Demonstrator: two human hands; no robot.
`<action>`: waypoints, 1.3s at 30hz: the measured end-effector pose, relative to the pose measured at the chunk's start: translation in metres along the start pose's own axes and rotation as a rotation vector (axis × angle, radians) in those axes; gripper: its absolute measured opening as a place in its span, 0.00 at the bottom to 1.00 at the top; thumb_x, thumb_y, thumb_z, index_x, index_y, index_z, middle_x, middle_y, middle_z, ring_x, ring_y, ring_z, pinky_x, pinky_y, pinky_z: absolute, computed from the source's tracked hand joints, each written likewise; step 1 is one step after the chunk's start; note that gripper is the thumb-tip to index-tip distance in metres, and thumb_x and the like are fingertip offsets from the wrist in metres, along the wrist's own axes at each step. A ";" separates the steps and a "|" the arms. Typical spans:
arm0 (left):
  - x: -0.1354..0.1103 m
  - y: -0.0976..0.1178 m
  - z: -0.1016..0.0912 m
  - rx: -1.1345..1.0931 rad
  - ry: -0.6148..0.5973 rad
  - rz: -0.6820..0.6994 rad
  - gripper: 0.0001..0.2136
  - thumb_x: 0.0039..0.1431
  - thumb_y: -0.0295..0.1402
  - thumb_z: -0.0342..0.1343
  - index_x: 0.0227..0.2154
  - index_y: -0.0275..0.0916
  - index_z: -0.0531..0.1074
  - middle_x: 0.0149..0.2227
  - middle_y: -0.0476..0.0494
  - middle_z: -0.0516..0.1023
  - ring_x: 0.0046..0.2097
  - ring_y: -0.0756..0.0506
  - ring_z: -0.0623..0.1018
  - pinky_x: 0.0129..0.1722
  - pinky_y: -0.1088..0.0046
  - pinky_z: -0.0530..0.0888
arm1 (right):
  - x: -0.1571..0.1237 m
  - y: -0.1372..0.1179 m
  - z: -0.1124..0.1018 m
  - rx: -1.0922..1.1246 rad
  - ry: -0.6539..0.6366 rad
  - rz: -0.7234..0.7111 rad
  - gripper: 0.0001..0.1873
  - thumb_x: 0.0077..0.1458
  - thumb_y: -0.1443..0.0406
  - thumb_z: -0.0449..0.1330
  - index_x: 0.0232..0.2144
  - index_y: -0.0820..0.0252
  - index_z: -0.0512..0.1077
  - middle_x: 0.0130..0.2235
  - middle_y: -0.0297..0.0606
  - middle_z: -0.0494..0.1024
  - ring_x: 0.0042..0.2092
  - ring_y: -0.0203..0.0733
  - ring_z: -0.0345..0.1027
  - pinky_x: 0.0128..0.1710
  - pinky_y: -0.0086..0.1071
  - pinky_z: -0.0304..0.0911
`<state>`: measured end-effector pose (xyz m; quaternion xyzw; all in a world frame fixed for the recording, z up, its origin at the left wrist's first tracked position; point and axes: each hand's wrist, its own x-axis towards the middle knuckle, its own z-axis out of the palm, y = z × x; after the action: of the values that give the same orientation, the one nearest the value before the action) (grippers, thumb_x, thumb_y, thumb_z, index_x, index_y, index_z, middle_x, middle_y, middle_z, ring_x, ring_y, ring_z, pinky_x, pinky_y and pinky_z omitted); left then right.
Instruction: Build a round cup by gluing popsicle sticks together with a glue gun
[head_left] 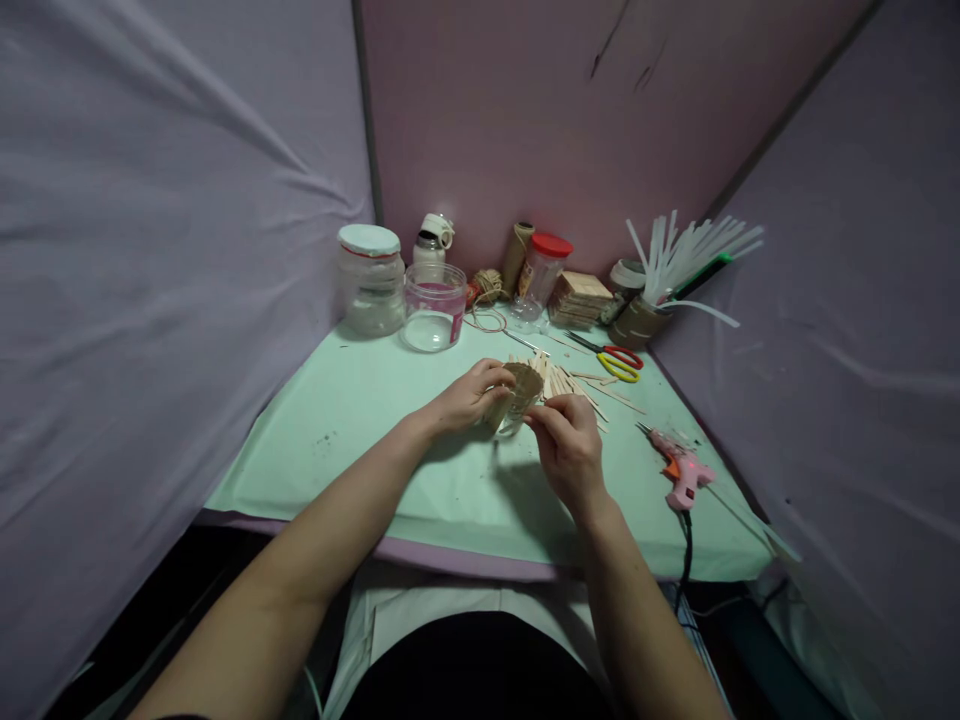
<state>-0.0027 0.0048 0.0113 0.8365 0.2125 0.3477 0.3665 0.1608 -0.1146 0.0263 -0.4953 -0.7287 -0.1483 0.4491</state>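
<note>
My left hand is closed around the side of a small brown cup-like piece, partly clear at its lower end, held tilted above the table. Close to its right side is my right hand, thumb and fingers pinched together at the piece's lower edge. What lies between those fingertips is too small to make out. Just behind both hands, a loose pile of thin wooden sticks spreads over the green cloth.
A pink hot glue gun lies at right, its cord over the table edge. Scissors rest behind the sticks. Along the back stand a lidded jar, an open clear tub, a red-lidded jar and a holder of glue sticks.
</note>
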 end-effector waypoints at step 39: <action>0.001 0.001 0.002 0.005 -0.007 0.002 0.11 0.64 0.39 0.48 0.39 0.40 0.71 0.47 0.40 0.68 0.53 0.42 0.69 0.59 0.59 0.66 | -0.008 0.007 0.014 -0.007 -0.036 0.055 0.08 0.61 0.63 0.57 0.33 0.55 0.76 0.31 0.35 0.68 0.35 0.40 0.60 0.36 0.36 0.56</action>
<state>-0.0005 0.0034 0.0109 0.8388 0.2111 0.3447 0.3648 0.1605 -0.1067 0.0110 -0.5195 -0.7222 -0.1296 0.4380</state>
